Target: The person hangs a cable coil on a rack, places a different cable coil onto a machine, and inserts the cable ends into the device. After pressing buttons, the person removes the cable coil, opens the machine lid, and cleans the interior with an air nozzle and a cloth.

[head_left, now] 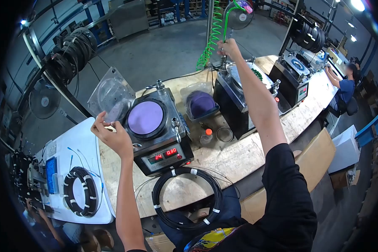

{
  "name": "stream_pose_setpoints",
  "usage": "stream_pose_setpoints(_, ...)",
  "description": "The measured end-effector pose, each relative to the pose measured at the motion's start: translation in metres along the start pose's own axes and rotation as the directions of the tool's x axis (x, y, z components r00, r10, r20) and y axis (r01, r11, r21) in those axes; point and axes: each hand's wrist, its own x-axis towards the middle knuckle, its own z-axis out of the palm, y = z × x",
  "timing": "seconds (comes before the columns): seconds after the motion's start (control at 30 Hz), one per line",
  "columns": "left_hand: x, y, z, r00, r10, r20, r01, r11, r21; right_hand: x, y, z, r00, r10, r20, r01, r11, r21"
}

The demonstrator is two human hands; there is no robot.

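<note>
My left hand (pixel 113 136) is at the lower corner of a tilted clear plastic cover (pixel 113 92), its fingers bent around that edge. Beside it stands a polishing machine with a round purple pad (pixel 145 117) on top and a lit red display (pixel 164 155). My right hand (pixel 229 48) reaches far forward, fingers closed around the green air hose (pixel 225 27), above a metal post of a second machine (pixel 231 92). That machine carries a pale plate with green parts. A coil of black cable (pixel 157 191) with white ties lies at the bench's front edge, partly over my lap.
Between the machines are a clear container with a purple pad (pixel 201 103), an orange-capped bottle (pixel 206 136) and a glass dish (pixel 225 134). Another cable coil (pixel 80 191) lies on the white table. A third machine (pixel 292 82) and a seated person (pixel 346 86) are at right.
</note>
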Motion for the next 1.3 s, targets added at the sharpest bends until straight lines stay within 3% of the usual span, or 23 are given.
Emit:
stream_pose_setpoints(0.1,-0.001,0.005,0.001,0.999,-0.007,-0.034,0.006,1.000,-0.020,-0.009,0.000,-0.020,0.999,0.015,-0.038,-0.020,0.991,-0.129)
stream_pose_setpoints(0.23,-0.001,0.001,0.003,0.997,-0.035,-0.066,0.036,0.999,0.020,-0.032,-0.005,-0.040,0.997,0.084,0.001,-0.083,0.996,0.043)
stream_pose_setpoints(0.33,-0.002,-0.001,0.001,0.997,-0.059,-0.045,0.061,0.997,0.046,-0.054,-0.006,-0.041,0.998,-0.007,-0.068,0.016,0.991,0.131)
stream_pose_setpoints(0.43,-0.001,-0.002,-0.001,0.997,-0.041,-0.065,0.046,0.997,0.068,-0.069,-0.019,-0.047,0.993,-0.064,-0.096,0.064,0.998,-0.008)
stream_pose_setpoints(0.53,0.000,-0.005,0.005,0.996,0.015,-0.085,-0.011,0.999,0.051,-0.101,-0.035,-0.042,0.860,-0.400,-0.316,0.293,0.895,-0.335)
stream_pose_setpoints(0.63,0.000,-0.012,0.001,0.997,0.046,-0.069,-0.044,0.998,0.035,-0.175,-0.068,-0.028,0.848,-0.485,-0.214,0.415,0.859,-0.301)
stream_pose_setpoints(0.73,0.000,-0.020,-0.001,0.998,0.058,-0.037,-0.056,0.997,0.047,-0.251,-0.057,-0.007,0.892,-0.450,0.033,0.443,0.859,-0.257)
stream_pose_setpoints(0.83,0.001,-0.024,0.002,0.999,0.043,0.009,-0.043,0.999,0.032,-0.317,0.005,0.018,0.914,-0.364,0.179,0.398,0.888,-0.230)
stream_pose_setpoints(0.9,0.001,-0.027,0.002,0.999,0.020,0.044,-0.020,1.000,-0.008,-0.362,0.031,0.033,0.965,-0.154,0.212,0.224,0.904,-0.365)
stream_pose_setpoints(1.07,0.004,-0.028,0.001,0.991,0.011,0.131,-0.009,1.000,-0.017,-0.399,0.140,0.062,0.970,-0.170,0.172,0.237,0.811,-0.534)
stream_pose_setpoints(1.2,0.001,-0.023,0.000,0.996,0.021,0.081,-0.017,0.999,-0.052,-0.411,0.149,0.085,0.993,-0.118,0.014,0.107,0.834,-0.542)
stream_pose_setpoints(1.3,0.000,-0.025,0.006,0.999,0.038,0.018,-0.037,0.997,-0.069,-0.401,0.157,0.089,0.991,-0.131,0.012,0.118,0.849,-0.515)
